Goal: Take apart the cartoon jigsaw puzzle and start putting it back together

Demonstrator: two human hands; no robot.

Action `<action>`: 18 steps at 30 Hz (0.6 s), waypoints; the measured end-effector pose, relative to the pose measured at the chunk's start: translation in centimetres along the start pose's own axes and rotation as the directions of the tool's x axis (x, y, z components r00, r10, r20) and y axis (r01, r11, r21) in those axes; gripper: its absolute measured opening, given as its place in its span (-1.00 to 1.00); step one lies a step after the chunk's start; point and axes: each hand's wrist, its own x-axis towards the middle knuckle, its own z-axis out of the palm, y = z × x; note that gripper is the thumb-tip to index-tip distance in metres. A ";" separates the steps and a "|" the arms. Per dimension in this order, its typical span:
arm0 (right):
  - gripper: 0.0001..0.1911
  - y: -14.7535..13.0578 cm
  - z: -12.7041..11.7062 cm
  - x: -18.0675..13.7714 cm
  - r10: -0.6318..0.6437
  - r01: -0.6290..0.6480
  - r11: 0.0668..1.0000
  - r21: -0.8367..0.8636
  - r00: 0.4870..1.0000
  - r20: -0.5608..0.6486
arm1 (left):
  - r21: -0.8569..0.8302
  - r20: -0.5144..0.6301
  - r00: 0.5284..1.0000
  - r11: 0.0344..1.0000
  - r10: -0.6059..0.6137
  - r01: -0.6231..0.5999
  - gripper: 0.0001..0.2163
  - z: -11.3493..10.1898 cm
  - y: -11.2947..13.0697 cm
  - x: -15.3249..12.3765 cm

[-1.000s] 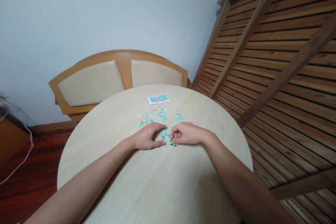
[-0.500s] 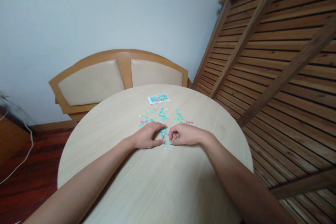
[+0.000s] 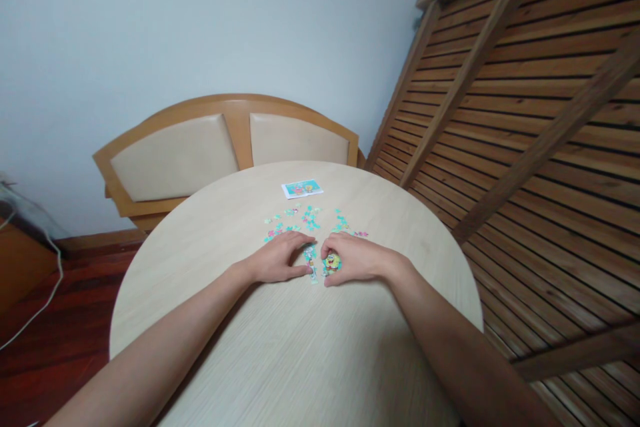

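Note:
Both my hands rest on a round light-wood table (image 3: 300,353). My left hand (image 3: 280,259) lies with fingers curved, thumb and forefinger touching a narrow strip of joined teal puzzle pieces (image 3: 311,261). Just right of it, my right hand (image 3: 350,258) pinches a small joined cluster with a yellow figure (image 3: 331,263) between thumb and fingers. Several loose teal and pink puzzle pieces (image 3: 307,219) lie scattered beyond the hands. A small picture card (image 3: 301,188) lies farther back.
A wooden bench with two beige padded backs (image 3: 225,147) stands behind the table against a pale wall. A slatted wooden frame (image 3: 525,100) leans at the right. At the left, a white cable (image 3: 45,293) hangs over the red-brown floor.
My right hand has opened slightly and turned, so the yellow-figure cluster now shows between its fingers. The left hand has barely moved.

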 end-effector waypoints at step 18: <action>-0.50 -0.1 -0.1 0.3 -0.048 0.044 0.995 0.089 0.997 0.052 | 0.007 0.034 0.999 1.000 0.024 -0.024 -0.45 -0.6 0.1 0.0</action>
